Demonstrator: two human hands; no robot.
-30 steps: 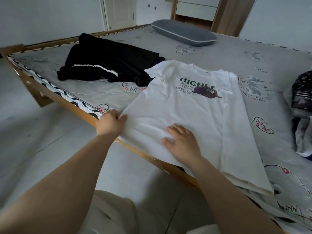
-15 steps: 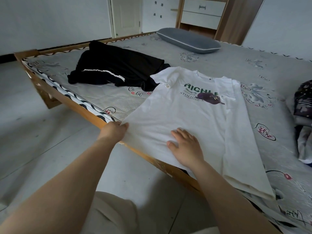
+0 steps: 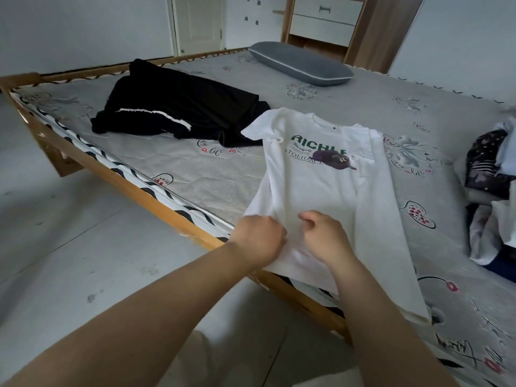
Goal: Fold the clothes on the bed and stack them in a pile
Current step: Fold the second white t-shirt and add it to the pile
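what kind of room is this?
Most likely a home bedroom: a wooden-framed bed with a printed mattress, a grey pillow at its far end, and a unit with drawers against the back wall beside a door.

Wooden bed frame (image 3: 145, 192), light brown, running from 9 o'clock down to 5 o'clock. Grey mattress (image 3: 363, 107) printed with flowers and script, edged in black-and-white wave trim. Grey oblong pillow (image 3: 300, 64) at 12 o'clock on the mattress. Pale tiled floor (image 3: 69, 261), scuffed, at 8 o'clock. White walls (image 3: 83, 26); white door (image 3: 199, 23) at 11 o'clock. Wooden cabinet (image 3: 371, 32) with white drawers (image 3: 325, 18) at 1 o'clock, possibly a wardrobe. Light dim, cool, even.
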